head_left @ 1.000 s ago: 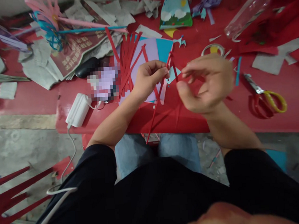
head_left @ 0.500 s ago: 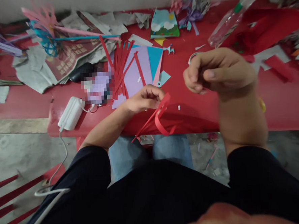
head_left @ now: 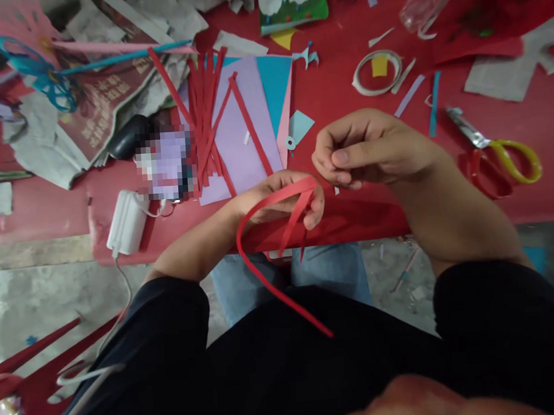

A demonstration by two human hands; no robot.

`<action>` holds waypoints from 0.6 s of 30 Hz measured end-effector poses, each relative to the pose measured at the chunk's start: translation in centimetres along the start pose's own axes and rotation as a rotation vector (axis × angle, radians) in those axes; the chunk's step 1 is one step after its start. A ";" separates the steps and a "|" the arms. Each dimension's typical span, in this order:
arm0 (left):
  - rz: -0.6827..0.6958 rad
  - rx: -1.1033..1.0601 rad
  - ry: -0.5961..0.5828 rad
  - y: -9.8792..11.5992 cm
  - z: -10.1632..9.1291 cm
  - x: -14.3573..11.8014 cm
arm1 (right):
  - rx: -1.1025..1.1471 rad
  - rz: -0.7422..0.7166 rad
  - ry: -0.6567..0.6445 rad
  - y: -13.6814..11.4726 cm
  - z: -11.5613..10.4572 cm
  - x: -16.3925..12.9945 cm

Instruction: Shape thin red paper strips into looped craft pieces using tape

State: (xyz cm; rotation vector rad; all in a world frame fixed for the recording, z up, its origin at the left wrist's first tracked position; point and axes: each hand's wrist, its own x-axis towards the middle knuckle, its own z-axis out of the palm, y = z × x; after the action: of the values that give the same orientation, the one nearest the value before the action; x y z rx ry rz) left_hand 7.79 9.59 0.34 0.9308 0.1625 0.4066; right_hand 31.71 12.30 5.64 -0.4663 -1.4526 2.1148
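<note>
Two bare hands work just above the near edge of a red bench (head_left: 513, 155), over the person's lap. The left hand (head_left: 281, 201) has its fingers closed around a few red paper strips (head_left: 276, 201); the longest of them loops out to the left of the hand, curves downward and ends over the dark shirt, while shorter ends hang below the fingertips toward the blue jeans. The right hand (head_left: 371, 148) hovers just beside and slightly above the left, its fingers curled inward with the thumb laid along the forefinger; whether they pinch anything I cannot tell, and no strip clearly reaches it. Behind the left hand, on the bench, lies a fan of loose red strips (head_left: 205, 111) spread across a purple sheet (head_left: 248, 128), with a blue sheet (head_left: 274, 82) beside it. A ring of tape (head_left: 376, 73) sits farther back, and yellow-handled scissors (head_left: 499, 153) rest to the right, well apart from both hands. A white charger block (head_left: 125, 223) with its cable lies at the bench's left edge, near a dark mouse-like object (head_left: 129, 136) and crumpled newspaper (head_left: 106, 99). More red strips lie on the concrete floor (head_left: 38, 291) at lower left.
</note>
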 end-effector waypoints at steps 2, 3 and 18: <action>-0.032 0.062 0.020 0.4 -0.2 -0.1 | -0.012 0.050 0.038 -0.3 0.1 -0.1; -0.051 0.102 0.043 0.6 -0.4 -0.2 | -0.015 0.069 0.050 -0.4 0.1 -0.1; -0.075 0.266 0.159 2.1 -0.6 0.2 | -0.279 0.037 0.209 -1.6 -0.1 -0.9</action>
State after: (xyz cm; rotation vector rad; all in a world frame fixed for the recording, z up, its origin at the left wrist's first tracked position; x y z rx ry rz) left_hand 7.26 11.21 1.69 1.1500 0.4031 0.3950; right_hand 32.84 12.34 7.10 -0.7992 -1.6305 1.8325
